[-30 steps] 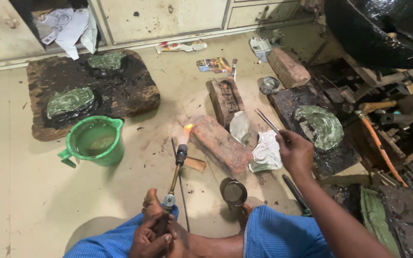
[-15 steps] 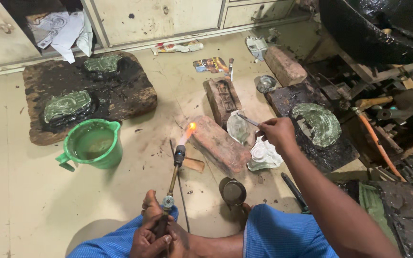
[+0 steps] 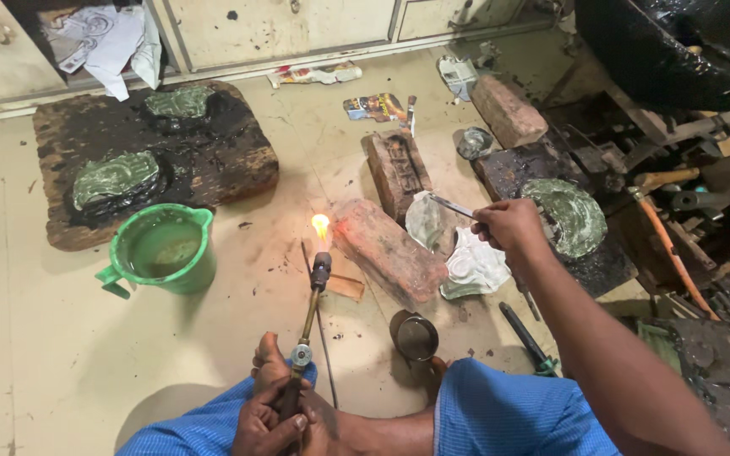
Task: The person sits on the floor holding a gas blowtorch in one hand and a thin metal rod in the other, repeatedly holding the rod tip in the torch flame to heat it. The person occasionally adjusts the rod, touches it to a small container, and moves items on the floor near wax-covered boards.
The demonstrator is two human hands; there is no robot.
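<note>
Head view: we log a left hand (image 3: 276,418) at the bottom edge of the floor (image 3: 35,338), closed around the handle of a torch (image 3: 310,304) that lies pointing away from us, its flame (image 3: 320,225) lit just beside the near end of a brick (image 3: 386,249). We log a right hand (image 3: 509,226), fingers pinched on tongs (image 3: 452,205), whose tip touches a pale metal piece (image 3: 422,219) leaning at the brick's far end. A second embossed piece (image 3: 475,266) lies just beside that hand. We note a small cup (image 3: 416,336) near our knee, a green mug (image 3: 162,249) left of the torch, and a dark pitch board (image 3: 149,156) bearing two embossed plates toward the floor's far left. A round embossed plate (image 3: 569,215) sits on a black block to the right, with a second brick (image 3: 399,169) standing behind the first.
</note>
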